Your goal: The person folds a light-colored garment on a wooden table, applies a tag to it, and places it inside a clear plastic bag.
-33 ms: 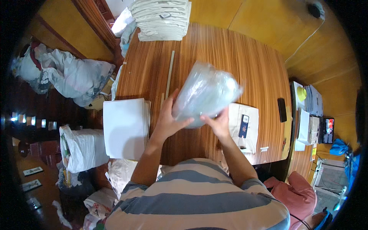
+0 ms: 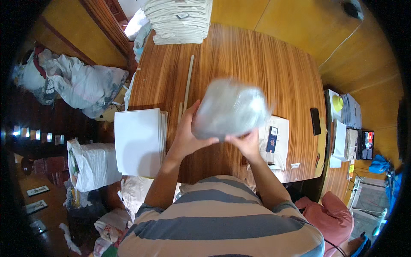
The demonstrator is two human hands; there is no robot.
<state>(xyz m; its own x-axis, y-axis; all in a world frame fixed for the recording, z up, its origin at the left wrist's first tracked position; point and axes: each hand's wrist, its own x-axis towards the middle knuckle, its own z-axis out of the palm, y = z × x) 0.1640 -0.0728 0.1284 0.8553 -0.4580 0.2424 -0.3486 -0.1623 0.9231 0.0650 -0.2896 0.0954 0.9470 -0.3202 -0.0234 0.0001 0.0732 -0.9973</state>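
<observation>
Both my hands hold a shiny bundle of clear plastic [image 2: 231, 109] above the wooden table, its outline smeared by motion. My left hand [image 2: 187, 133] clasps its left side, with the thumb along the near edge. At the near right corner my right hand [image 2: 247, 144] grips it, thumb in front and the other fingers partly hidden behind. Just right of that hand lies a folded cream cloth piece [image 2: 280, 156] with a dark blue tag [image 2: 272, 139] on it. A stack of white sheets [image 2: 139, 141] is left of my left forearm.
Folded cream cloth is piled [image 2: 177, 25] at the table's far left. A black phone [image 2: 315, 121] lies near the right edge. Stuffed white bags [image 2: 94, 165] stand left of the table. A person in a reddish garment [image 2: 327, 216] is at the lower right, close to the table.
The plastic bundle has tilted in my hands; its upper end has dropped nearer and it looks shorter and more blurred. Both hands still grip it in nearly the same place.
</observation>
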